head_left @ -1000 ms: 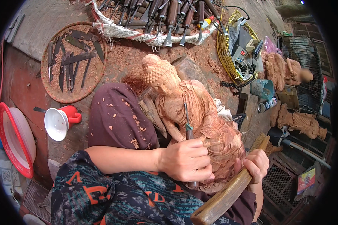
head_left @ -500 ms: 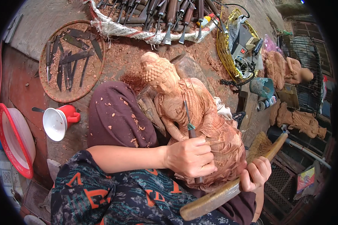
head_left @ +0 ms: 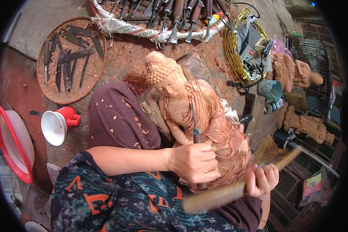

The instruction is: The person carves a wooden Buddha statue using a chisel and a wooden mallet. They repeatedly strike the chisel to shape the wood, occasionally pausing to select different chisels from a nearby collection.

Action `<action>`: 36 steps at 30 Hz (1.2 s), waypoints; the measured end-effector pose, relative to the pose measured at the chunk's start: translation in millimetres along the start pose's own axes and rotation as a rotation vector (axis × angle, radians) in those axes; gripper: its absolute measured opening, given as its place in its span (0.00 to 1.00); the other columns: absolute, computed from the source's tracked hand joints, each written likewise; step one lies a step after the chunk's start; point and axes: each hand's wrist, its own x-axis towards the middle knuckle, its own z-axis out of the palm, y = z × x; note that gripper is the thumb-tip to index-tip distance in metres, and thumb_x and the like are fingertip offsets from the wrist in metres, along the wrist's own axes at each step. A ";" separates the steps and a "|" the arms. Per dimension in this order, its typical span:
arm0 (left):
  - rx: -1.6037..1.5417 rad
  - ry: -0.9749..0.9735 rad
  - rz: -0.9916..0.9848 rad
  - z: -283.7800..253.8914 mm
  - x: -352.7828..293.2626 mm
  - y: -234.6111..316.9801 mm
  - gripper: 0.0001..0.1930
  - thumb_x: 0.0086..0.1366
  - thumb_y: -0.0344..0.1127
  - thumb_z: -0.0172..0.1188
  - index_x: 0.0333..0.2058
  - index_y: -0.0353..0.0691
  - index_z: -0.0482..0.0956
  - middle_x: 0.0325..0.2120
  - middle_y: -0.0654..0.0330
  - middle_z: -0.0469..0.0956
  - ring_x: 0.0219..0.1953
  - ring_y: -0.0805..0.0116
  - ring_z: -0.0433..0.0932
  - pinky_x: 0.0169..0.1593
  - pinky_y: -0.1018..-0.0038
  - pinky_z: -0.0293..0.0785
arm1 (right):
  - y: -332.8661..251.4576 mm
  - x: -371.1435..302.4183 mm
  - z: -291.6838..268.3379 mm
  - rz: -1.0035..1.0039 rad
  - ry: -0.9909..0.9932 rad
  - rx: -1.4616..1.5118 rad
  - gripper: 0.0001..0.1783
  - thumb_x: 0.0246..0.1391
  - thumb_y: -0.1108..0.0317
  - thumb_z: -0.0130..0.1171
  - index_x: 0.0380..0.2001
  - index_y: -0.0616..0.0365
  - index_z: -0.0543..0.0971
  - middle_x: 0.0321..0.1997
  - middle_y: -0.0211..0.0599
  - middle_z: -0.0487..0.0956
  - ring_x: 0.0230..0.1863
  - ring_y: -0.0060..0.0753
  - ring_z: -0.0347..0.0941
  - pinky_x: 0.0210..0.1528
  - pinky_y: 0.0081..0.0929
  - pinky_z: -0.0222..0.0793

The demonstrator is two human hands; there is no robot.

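A carved wooden figure with a curled-hair head lies tilted against my lap, its head toward the far left. My left hand is wrapped round the dark handle of a carving chisel. The chisel's thin blade points away from me, its tip on the figure's chest. The handle's butt shows below my fist. My right hand grips a long, bat-like wooden mallet by its middle part. The mallet's broad end, smeared by motion, is close to the chisel's butt; I cannot tell whether they touch.
Many chisels lie on a white sack at the back. A round woven tray holds several blades. Left are a red-and-white mug and a red-rimmed basin. Right are a yellow coiled basket, more carvings and a straw brush.
The mallet's broad end has swung up toward the chisel's butt, and its far end has shifted right. My left hand and the chisel keep nearly the same place on the figure.
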 end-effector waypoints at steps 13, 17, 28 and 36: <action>-0.058 0.038 0.086 -2.6 -6.3 -6.4 0.16 0.57 0.36 0.65 0.17 0.43 0.67 0.16 0.69 0.61 0.18 0.75 0.62 0.21 0.77 0.55 | -2.2 7.1 -2.5 -0.119 0.112 0.115 0.25 0.37 0.90 0.59 0.39 0.53 0.69 0.22 0.34 0.70 0.19 0.33 0.64 0.21 0.30 0.60; -0.060 0.022 0.117 -4.2 -10.9 -8.6 0.16 0.57 0.36 0.65 0.17 0.42 0.67 0.16 0.69 0.62 0.18 0.75 0.63 0.21 0.77 0.55 | -4.4 10.3 -2.8 -0.017 -0.004 0.025 0.26 0.35 0.91 0.59 0.38 0.52 0.70 0.23 0.33 0.70 0.20 0.33 0.64 0.19 0.29 0.58; -0.035 -0.011 0.170 -5.9 -14.7 -12.3 0.16 0.59 0.35 0.63 0.17 0.43 0.66 0.16 0.70 0.62 0.18 0.76 0.63 0.21 0.78 0.56 | -2.3 4.2 2.9 -0.183 0.160 0.053 0.27 0.35 0.86 0.61 0.39 0.45 0.71 0.25 0.28 0.69 0.22 0.27 0.65 0.23 0.26 0.62; -0.024 0.029 0.177 -4.1 -15.0 -13.4 0.17 0.60 0.35 0.63 0.16 0.43 0.66 0.16 0.70 0.61 0.17 0.77 0.62 0.21 0.78 0.56 | -0.7 7.3 8.2 -0.134 0.185 0.047 0.26 0.37 0.86 0.60 0.38 0.44 0.71 0.24 0.27 0.68 0.23 0.27 0.64 0.24 0.26 0.62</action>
